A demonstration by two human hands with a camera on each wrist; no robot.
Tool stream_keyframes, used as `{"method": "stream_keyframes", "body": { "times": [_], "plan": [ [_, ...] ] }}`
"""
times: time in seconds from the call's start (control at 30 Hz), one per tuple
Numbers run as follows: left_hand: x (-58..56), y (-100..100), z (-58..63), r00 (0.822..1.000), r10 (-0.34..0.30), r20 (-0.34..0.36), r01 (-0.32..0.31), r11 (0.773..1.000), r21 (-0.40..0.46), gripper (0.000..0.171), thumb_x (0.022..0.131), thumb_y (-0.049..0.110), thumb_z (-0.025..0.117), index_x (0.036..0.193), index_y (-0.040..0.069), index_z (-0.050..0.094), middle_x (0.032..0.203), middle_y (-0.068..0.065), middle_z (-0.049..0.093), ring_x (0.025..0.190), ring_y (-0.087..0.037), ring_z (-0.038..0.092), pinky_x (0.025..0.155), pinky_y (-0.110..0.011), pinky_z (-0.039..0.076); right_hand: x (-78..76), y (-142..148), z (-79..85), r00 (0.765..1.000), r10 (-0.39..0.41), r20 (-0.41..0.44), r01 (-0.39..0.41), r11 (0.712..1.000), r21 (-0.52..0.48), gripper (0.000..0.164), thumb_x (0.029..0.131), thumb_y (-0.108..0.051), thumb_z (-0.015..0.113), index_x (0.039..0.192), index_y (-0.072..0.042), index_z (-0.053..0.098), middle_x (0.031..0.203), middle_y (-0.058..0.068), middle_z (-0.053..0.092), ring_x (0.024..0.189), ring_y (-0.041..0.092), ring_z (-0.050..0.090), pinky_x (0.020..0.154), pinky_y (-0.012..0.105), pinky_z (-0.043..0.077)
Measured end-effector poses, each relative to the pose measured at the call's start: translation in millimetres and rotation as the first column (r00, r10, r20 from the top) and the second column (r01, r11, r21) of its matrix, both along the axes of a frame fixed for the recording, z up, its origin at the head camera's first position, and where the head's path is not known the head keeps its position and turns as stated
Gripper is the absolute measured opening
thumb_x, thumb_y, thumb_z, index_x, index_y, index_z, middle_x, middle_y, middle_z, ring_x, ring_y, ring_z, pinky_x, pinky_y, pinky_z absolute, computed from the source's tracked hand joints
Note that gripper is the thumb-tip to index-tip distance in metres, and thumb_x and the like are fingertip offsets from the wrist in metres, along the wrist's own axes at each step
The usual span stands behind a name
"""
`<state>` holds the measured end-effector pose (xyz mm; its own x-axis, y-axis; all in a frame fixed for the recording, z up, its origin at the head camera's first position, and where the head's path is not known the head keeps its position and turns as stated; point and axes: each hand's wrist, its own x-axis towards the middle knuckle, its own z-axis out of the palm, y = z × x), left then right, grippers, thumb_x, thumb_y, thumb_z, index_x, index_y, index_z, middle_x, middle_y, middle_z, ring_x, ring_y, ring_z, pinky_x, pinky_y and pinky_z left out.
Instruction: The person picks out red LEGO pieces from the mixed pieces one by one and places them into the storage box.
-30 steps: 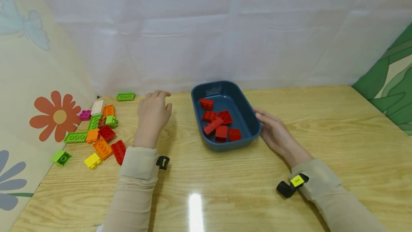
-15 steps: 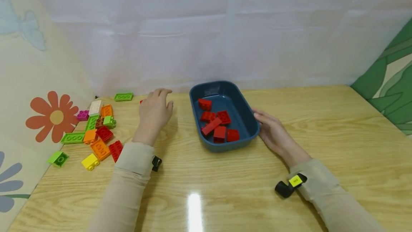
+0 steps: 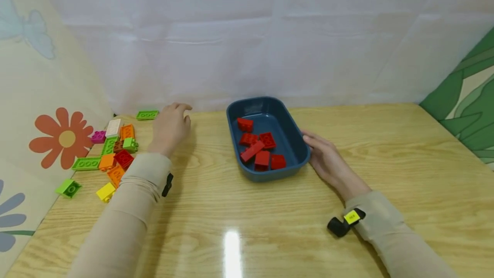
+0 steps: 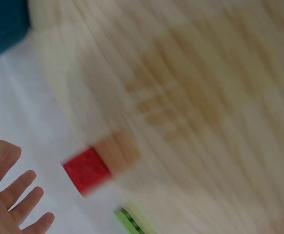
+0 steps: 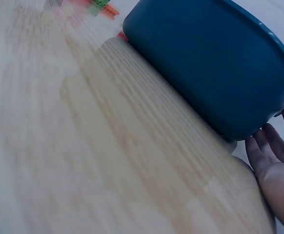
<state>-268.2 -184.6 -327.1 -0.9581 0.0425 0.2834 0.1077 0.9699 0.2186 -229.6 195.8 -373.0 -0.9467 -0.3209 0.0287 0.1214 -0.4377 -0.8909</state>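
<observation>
My left hand (image 3: 170, 128) hovers over the table's far left part, its fingers apart and holding nothing. In the left wrist view, a red toy brick (image 4: 87, 170) stands close to the spread fingers of that hand (image 4: 15, 200), apart from them; the hand hides it in the head view. A dark blue bin (image 3: 236, 152) stands mid-table with several red bricks (image 3: 252, 151) inside. My right hand (image 3: 329, 164) rests against the bin's right side, fingers fairly straight. In the right wrist view, the fingertips of the right hand (image 5: 278, 165) touch the bin's outer wall (image 5: 205, 63).
Loose bricks lie at the left: a dark red one (image 3: 124, 158), a yellow one (image 3: 106, 192), a white one (image 3: 113, 128) and several green and orange ones. A long green brick (image 3: 147, 115) lies by the back wall. A white cloth (image 3: 247, 55) closes off the back.
My left hand first stays near one spot, then moves left. A red bit that showed beside it half a second ago is covered now. The right hand and the bin hold their place.
</observation>
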Motion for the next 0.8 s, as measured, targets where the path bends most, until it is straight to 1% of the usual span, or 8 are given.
{"method": "stream_keyframes", "body": {
  "times": [0.13,0.27,0.43,0.63,0.7,0.8],
  "plan": [
    [-1.6,-14,-1.9,0.998,0.010,0.065,-0.009,1.000,-0.020,0.038,0.093,0.017,0.051,0.129,0.008,0.054,0.137,-0.021,0.052,0.116,-0.039,0.051,0.080,-0.053,0.054,0.3,0,-0.4,1.000,0.002,0.001,-0.002,1.000,0.000,0.029,0.098,-0.006,0.041,0.108,-0.015,0.067,0.101,-0.007,0.073,0.096,0.008,0.062,0.080,0.017,0.054],
    [-1.3,-22,-1.9,0.992,0.002,0.125,0.002,1.000,-0.028,0.041,0.091,0.019,0.054,0.130,0.006,0.052,0.137,-0.024,0.050,0.116,-0.040,0.051,0.085,-0.055,0.052,1.0,0,0.0,1.000,-0.004,0.005,0.004,1.000,0.013,0.029,0.098,-0.006,0.041,0.108,-0.016,0.067,0.102,-0.007,0.073,0.097,0.008,0.061,0.081,0.016,0.054],
    [-0.7,-27,-2.5,0.980,-0.008,0.198,0.028,0.995,-0.100,0.046,0.092,0.024,0.054,0.133,0.004,0.049,0.139,-0.026,0.047,0.121,-0.044,0.047,0.093,-0.058,0.049,1.3,0,0.1,1.000,-0.003,0.003,0.003,1.000,0.020,0.029,0.099,-0.007,0.041,0.109,-0.016,0.066,0.104,-0.008,0.072,0.099,0.008,0.061,0.082,0.016,0.053],
    [1.5,-32,-2.4,0.972,-0.041,0.230,0.079,0.984,-0.159,0.054,0.090,0.015,0.056,0.139,0.000,0.041,0.147,-0.030,0.036,0.129,-0.051,0.033,0.103,-0.063,0.039,1.5,1,0.5,1.000,-0.003,0.004,0.003,1.000,0.030,0.029,0.099,-0.007,0.041,0.109,-0.017,0.066,0.105,-0.009,0.072,0.100,0.008,0.061,0.082,0.016,0.053],
    [2.1,-32,-1.3,0.970,-0.046,0.240,0.091,0.979,-0.180,0.055,0.090,0.014,0.056,0.139,-0.001,0.040,0.147,-0.030,0.036,0.129,-0.051,0.033,0.103,-0.063,0.039,1.7,1,0.9,1.000,0.000,0.004,0.000,1.000,0.028,0.029,0.099,-0.007,0.040,0.110,-0.017,0.066,0.105,-0.009,0.072,0.100,0.007,0.061,0.082,0.016,0.053],
    [3.1,-30,1.1,0.966,-0.047,0.253,0.105,0.969,-0.222,0.050,0.090,0.015,0.057,0.136,-0.001,0.045,0.144,-0.029,0.042,0.127,-0.047,0.039,0.101,-0.061,0.043,1.3,1,0.9,1.000,0.000,0.009,0.000,1.000,0.023,0.029,0.099,-0.007,0.041,0.110,-0.017,0.066,0.105,-0.009,0.072,0.100,0.008,0.061,0.082,0.016,0.054]
  ]
}}
